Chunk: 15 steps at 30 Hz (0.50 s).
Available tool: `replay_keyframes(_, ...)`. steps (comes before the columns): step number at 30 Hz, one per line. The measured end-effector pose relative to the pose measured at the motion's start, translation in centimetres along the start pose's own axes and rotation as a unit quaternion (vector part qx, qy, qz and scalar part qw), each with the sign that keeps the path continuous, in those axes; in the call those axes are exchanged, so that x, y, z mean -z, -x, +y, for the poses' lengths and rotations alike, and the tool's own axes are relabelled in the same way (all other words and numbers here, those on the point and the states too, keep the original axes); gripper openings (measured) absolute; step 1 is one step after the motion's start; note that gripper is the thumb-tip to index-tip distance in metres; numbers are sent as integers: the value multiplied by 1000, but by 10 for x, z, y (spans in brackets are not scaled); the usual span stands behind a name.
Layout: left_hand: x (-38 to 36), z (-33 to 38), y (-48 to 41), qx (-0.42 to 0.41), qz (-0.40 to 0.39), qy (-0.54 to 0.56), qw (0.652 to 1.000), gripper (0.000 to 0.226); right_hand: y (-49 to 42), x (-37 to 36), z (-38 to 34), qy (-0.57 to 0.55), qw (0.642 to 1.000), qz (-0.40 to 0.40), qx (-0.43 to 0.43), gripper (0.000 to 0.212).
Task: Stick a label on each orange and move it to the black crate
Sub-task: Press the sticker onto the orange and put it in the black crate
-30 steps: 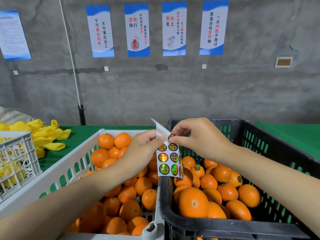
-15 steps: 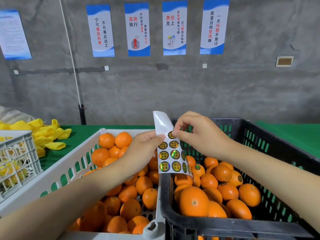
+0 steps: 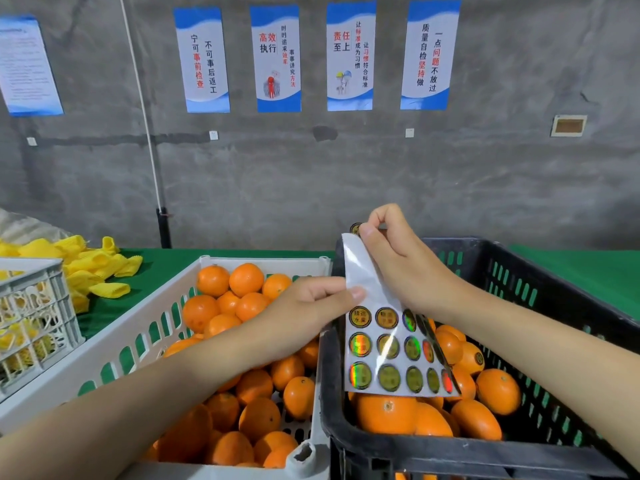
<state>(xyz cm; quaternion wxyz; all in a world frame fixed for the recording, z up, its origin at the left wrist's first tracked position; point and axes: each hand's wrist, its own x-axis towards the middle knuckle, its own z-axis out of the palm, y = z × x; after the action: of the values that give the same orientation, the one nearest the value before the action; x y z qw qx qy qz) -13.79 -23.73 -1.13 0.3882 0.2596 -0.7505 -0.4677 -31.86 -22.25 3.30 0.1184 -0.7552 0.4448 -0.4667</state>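
My left hand [image 3: 308, 306] pinches the sticker sheet [image 3: 391, 348] over the left rim of the black crate [image 3: 502, 453]. My right hand [image 3: 405, 261] pinches a peeled label [image 3: 355, 228] above it. The label could fold onto itself or my fingertip.

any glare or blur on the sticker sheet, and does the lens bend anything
Head view: glare whitens the bare top of the sticker sheet in the left hand and streaks it lower down; the peeled label in the right hand is soft; the posters lean outward, wide-angle distortion.
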Motion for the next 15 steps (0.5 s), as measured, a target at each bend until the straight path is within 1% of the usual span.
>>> replay_keyframes(4,7,1,2,35,-56,-7,998,32,-2,1,1,-1,1000,-4,4,17)
replay_keyframes(6,9,2,-3,52,-60,-23,997,38,-4,3,2,-6,1000,-17,2,16)
replay_keyframes(7,13,1,-6,59,-40,-37,997,43,-5,3,3,-8,1000,-30,-6,16)
replay_keyframes(8,19,-1,-10,64,-5,-57,996,48,-6,4,4,-5,999,-48,-22,17)
replay_keyframes(9,28,-5,-12,62,40,-93,993,47,-6,4,6,1,997,-72,-42,18)
replay_keyframes(10,40,-11,-13,49,89,-174,979,41,-5,4,7,9,993,-98,-62,19)
replay_keyframes(11,56,-19,-12,36,121,-305,944,31,-4,3,8,15,989,-121,-83,22)
replay_keyframes(12,71,-28,-10,42,119,-434,892,22,-4,3,8,17,985,-139,-103,26)
replay_keyframes(13,83,-37,-6,69,100,-526,842,20,-3,4,8,6,979,-158,-127,29)
replay_keyframes(14,95,-46,-3,119,82,-567,811,27,-2,6,7,-28,971,-179,-156,31)
replay_keyframes(15,103,-55,1,179,63,-577,794,35,-2,8,5,-80,958,-203,-184,28)
